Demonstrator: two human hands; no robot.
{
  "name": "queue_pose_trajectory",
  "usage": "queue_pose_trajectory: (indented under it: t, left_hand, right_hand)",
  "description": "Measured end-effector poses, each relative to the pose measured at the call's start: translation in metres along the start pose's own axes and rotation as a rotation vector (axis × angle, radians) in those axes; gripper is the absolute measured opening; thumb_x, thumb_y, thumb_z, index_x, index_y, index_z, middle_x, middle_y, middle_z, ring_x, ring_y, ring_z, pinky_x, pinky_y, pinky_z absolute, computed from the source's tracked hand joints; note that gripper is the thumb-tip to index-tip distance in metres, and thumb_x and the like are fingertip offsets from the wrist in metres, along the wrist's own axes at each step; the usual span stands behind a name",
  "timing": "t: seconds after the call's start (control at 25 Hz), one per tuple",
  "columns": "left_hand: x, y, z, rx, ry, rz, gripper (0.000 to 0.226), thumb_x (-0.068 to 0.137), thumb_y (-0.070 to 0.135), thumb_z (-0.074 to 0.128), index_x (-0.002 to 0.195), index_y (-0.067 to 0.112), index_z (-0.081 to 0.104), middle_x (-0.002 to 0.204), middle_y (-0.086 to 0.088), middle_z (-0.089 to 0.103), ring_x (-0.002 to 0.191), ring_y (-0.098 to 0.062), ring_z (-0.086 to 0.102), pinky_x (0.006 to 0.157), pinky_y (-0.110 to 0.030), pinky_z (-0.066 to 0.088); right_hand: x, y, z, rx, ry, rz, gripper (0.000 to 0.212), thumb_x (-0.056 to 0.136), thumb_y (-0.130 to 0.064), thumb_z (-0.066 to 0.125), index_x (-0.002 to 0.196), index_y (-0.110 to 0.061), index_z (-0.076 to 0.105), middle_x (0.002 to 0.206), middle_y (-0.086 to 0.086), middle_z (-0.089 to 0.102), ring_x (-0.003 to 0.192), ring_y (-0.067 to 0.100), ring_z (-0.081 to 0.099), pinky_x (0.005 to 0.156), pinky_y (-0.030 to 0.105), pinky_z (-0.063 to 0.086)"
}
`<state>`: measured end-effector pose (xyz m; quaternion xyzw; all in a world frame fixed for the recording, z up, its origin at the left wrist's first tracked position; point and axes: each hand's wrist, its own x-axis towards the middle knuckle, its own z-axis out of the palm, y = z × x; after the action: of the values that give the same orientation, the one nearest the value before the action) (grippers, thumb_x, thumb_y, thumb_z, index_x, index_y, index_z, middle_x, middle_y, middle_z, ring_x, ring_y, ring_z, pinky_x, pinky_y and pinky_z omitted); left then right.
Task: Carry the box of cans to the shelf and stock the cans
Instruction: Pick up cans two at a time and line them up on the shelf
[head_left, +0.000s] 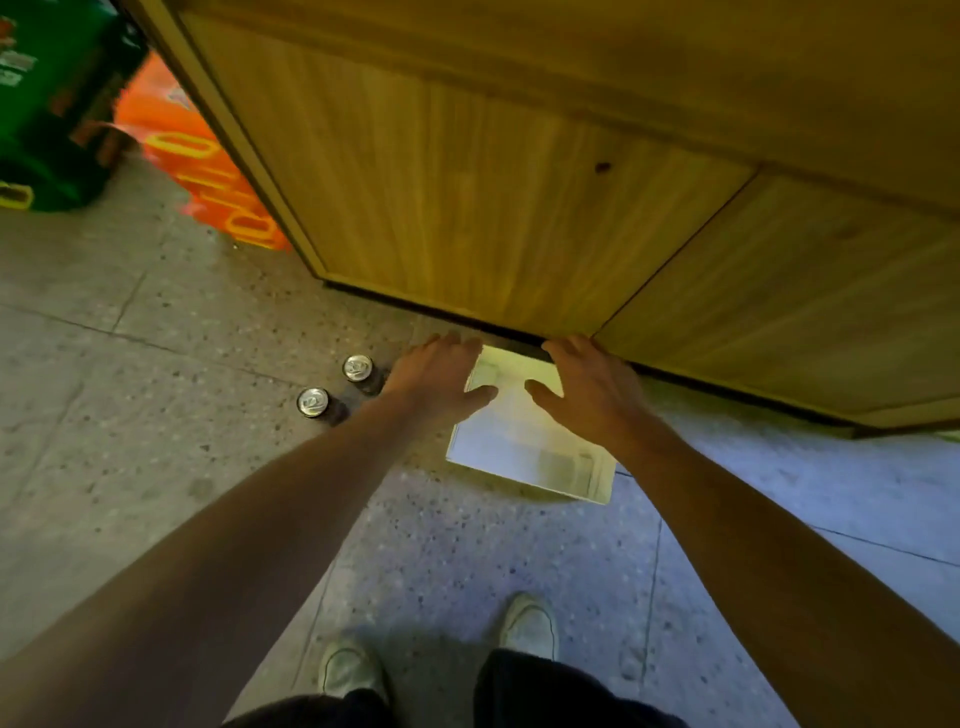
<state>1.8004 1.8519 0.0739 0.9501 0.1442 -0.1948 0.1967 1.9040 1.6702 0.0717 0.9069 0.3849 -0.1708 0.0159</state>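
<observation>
Two open hands, left hand (439, 371) and right hand (589, 387), spread over white box (524, 441) on floor by wooden cabinet (519, 208). Probably heavy, stiff; best gripped at opposite sides. Two cans (335, 384) standing alongside.

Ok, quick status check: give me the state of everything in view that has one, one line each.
Box: on the floor by the wooden counter, top closed, not lifted.
Near can: upright on the floor, left of the box, top sealed.
Far can: upright, top sealed, apart from the near can.
Left hand: open, fingers spread, at the box's left edge, no grip yet.
Right hand: open, at the box's right edge, no grip yet.
</observation>
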Motion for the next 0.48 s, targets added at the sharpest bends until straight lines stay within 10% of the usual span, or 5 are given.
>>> queue_pose_trajectory:
  t: [0.48]
  left_hand:
    - [-0.001, -0.186, 0.142, -0.085, 0.255, -0.193, 0.062, 0.078, 0.063, 0.058, 0.119, 0.018, 0.056, 0.109, -0.008, 0.059, 0.099, -0.032, 0.061, 0.075, -0.041, 0.052]
  right_hand:
    - [0.099, -0.116, 0.182, 0.061, 0.019, -0.243, 0.075, 0.089, -0.069, 0.049, 0.145, -0.02, 0.043, 0.142, 0.003, 0.051, 0.125, 0.026, 0.053, 0.093, 0.042, 0.051]
